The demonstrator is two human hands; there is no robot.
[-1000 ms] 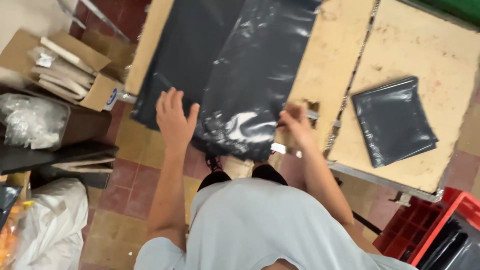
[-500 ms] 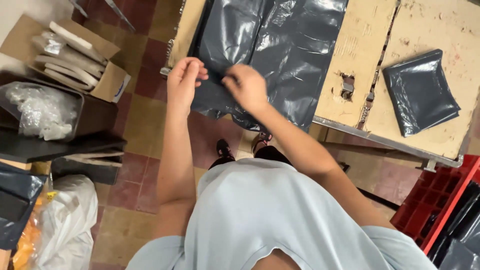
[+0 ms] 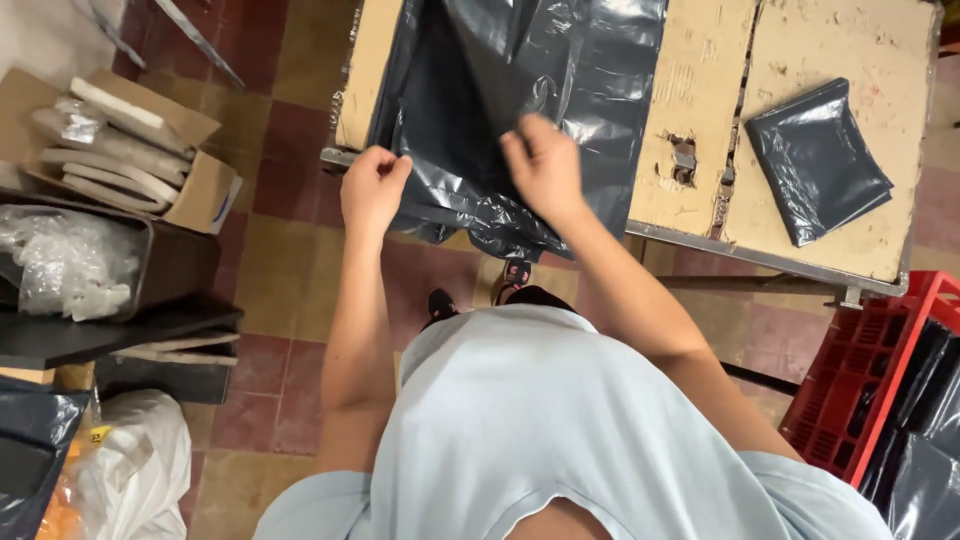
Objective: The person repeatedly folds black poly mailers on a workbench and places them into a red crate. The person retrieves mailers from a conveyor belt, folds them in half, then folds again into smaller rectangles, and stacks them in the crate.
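Wooden table [image 3: 700, 90] bears a glossy, crinkled dark-grey plastic bag [image 3: 560, 90].

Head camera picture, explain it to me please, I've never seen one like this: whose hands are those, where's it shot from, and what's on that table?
The camera sits on a person's head and looks straight down, so you see their own pale shirt and both bare arms; there is no machine. The left hand pinches the near edge of a large dark grey plastic bag spread over a worn wooden table. The right hand rests on the same bag, gripping a fold. Farther right on the table lies a folded dark bag. A red crate stands on the tiled floor at the right, a cardboard box at the left.
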